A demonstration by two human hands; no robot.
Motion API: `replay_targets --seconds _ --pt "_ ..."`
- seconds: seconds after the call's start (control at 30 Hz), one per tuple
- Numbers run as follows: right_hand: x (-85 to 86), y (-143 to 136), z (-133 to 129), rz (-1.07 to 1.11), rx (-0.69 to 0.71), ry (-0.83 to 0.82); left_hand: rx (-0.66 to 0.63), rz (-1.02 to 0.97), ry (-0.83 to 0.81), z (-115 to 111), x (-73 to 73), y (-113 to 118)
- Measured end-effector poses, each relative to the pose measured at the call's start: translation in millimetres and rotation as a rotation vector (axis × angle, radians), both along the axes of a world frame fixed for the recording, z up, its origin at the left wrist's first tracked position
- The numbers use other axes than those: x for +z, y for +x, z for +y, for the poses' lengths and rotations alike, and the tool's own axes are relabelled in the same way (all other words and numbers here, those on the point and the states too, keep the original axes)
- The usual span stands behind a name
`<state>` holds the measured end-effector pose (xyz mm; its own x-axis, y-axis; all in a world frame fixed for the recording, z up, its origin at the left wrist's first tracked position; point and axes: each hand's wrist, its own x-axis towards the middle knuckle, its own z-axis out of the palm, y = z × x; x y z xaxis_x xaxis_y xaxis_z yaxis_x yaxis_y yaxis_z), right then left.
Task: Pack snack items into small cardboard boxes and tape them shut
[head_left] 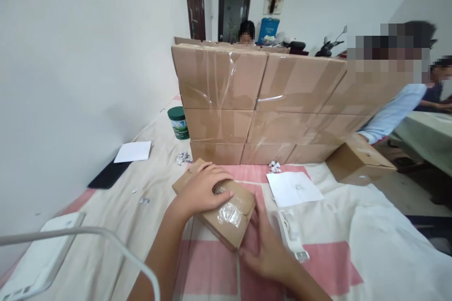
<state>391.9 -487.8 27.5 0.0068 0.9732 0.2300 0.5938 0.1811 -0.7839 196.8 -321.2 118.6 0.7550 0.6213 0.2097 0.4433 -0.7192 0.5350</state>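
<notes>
Here, both hands (205, 187) on taped cardbd box (228, 214), contents hidden.

Matt cardboard box (208, 225), glossy clear tape (230, 214), creased cloth (120, 230).

I see through one head-worn camera, looking forward and down over the table (212, 270): the left hand (199, 190) and right hand (270, 254) sit close, low in frame; the stacked cartons (278, 127) fill mid-distance, and the dark-framed door (235, 2) lies far beyond, its depth hard to judge from here.
</notes>
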Motion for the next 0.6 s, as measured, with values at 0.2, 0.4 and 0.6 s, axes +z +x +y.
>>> replay_targets --seconds 0.2,0.4,0.6 --pt "-0.4 -18 8 0.036 -0.097 0.163 0.041 -0.328 0.304 -5 -3.5 -9" --pt "56.7 37 -30 0.070 -0.618 0.370 0.467 -1.000 0.626 3 -16.2 -16" --pt "80.0 160 -108 -0.104 -1.150 0.503 0.717 -0.865 0.269 46 -92.3 -14"
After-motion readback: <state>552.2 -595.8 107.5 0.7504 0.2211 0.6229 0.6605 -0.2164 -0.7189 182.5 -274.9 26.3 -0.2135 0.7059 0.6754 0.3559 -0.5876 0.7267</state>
